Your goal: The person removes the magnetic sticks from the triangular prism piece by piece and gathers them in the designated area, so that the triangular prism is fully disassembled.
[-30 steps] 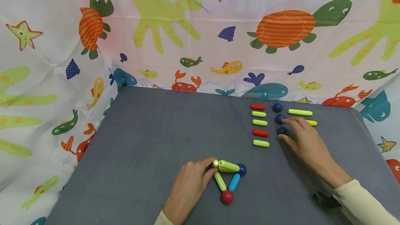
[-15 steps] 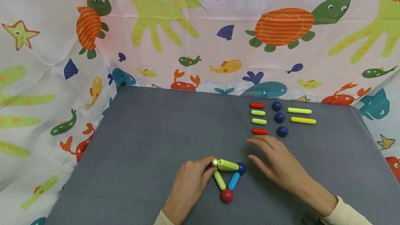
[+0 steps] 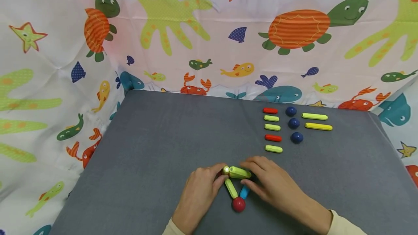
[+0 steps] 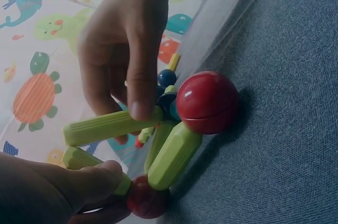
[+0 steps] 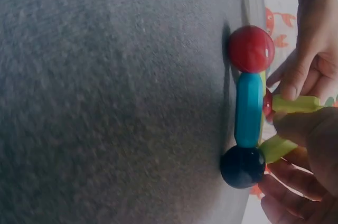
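A triangle of magnetic sticks and balls lies on the cloth, with a red ball (image 3: 238,204) at the near corner, a blue stick (image 5: 249,110) and a yellow-green stick (image 3: 231,188) running from it. The dark blue ball (image 5: 243,166) at the right corner is hidden in the head view. My left hand (image 3: 200,188) pinches an upright yellow-green stick (image 3: 226,170) standing on another red ball (image 4: 148,197). My right hand (image 3: 271,180) holds a leaning yellow-green stick (image 4: 100,129) by its lower end, at the blue ball. The upper ends of both sticks are close together.
At the right back, a column of short red (image 3: 273,138) and yellow-green sticks (image 3: 273,149) lies beside three blue balls (image 3: 296,137). Two longer sticks, one yellow-green (image 3: 314,116) and one yellow (image 3: 318,126), are farther right. A sea-animal print curtain (image 3: 209,35) borders the grey table (image 3: 156,137).
My right hand has left the blue balls at the back and come left and nearer, now holding the leaning stick. The left hand keeps its pinch in place.
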`<state>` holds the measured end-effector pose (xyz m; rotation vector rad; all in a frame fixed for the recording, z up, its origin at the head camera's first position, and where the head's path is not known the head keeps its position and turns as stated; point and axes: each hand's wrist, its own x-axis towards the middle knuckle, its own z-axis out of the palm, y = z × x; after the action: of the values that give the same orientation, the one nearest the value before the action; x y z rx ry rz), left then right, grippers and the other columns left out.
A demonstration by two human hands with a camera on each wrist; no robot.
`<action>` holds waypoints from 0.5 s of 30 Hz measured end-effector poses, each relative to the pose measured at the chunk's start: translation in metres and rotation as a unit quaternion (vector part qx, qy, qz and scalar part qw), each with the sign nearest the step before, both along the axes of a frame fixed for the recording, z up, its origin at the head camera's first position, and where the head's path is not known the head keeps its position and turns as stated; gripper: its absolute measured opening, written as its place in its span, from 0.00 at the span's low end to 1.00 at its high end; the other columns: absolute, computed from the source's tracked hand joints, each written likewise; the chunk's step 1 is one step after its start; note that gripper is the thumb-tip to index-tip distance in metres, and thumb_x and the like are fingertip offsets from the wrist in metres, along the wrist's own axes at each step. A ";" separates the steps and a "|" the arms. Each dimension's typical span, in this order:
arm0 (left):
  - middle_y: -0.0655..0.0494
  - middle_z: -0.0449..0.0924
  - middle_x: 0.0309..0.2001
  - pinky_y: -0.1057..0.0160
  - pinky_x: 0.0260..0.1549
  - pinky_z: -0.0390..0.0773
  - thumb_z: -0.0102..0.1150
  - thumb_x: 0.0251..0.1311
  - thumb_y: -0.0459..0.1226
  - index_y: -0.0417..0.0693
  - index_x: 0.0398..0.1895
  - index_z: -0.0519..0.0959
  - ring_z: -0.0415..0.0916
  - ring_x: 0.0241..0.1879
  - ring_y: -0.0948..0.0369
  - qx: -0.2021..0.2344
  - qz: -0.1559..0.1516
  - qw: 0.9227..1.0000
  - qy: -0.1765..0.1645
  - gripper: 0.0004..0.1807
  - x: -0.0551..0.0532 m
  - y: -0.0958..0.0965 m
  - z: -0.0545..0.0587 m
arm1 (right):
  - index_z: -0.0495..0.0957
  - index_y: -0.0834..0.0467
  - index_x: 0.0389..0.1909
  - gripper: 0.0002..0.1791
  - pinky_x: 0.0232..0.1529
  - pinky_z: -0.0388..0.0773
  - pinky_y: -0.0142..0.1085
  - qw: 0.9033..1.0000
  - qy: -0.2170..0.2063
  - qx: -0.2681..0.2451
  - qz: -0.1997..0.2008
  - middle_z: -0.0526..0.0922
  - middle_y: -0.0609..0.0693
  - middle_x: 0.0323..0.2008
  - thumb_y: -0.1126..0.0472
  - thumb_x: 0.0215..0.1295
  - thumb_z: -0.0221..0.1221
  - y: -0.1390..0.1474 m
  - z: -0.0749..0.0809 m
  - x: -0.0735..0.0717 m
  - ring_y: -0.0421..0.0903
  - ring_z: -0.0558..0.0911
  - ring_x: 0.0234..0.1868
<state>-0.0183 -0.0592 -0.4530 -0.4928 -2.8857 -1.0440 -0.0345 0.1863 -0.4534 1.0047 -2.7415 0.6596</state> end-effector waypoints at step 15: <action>0.63 0.87 0.31 0.67 0.22 0.77 0.72 0.66 0.42 0.55 0.47 0.88 0.73 0.23 0.73 -0.008 0.004 1.000 0.007 0.09 0.000 0.002 0.001 | 0.85 0.46 0.49 0.17 0.48 0.84 0.38 1.000 0.000 -0.021 -0.007 0.81 0.34 0.48 0.57 0.61 0.78 0.000 -0.002 -0.002 0.35 0.79 0.48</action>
<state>-0.0188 -0.0572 -0.4524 -0.4867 -2.8831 -1.0139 -0.0370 0.1867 -0.4558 0.9772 -2.7199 0.7113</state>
